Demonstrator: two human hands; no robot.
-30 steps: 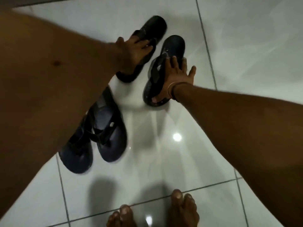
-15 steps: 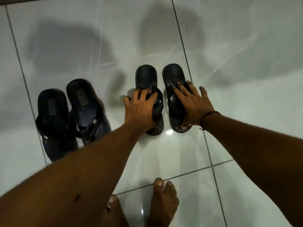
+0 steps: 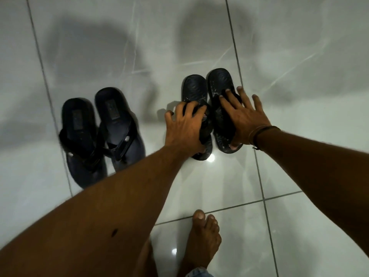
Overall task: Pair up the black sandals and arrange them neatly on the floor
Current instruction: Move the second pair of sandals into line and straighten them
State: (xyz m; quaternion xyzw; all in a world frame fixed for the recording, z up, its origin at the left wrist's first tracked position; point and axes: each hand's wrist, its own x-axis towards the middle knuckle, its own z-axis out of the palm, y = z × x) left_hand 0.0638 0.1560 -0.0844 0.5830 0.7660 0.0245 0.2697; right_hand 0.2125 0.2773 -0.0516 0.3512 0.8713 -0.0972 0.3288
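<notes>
Final alignment step, I judge: left hand (image 3: 184, 128) curled over left sandal (image 3: 194, 88), right hand (image 3: 242, 118) splayed flat on right sandal (image 3: 219, 80). Next: release both.

Left hand (image 3: 184, 128) covering one sandal's (image 3: 194, 87) strap, right hand (image 3: 244, 118) hiding its neighbour's (image 3: 219, 80), both forearms cut off, foot (image 3: 201, 238) half hidden.

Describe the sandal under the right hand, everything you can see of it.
The right-hand sandal is black, rubbery-looking, with a ribbed footbed flecked with pale specks and a wide black strap. It lies flat, sole down, on the glossy tile floor, close beside its mate. The right hand rests on its strap, fingers spread.
</notes>
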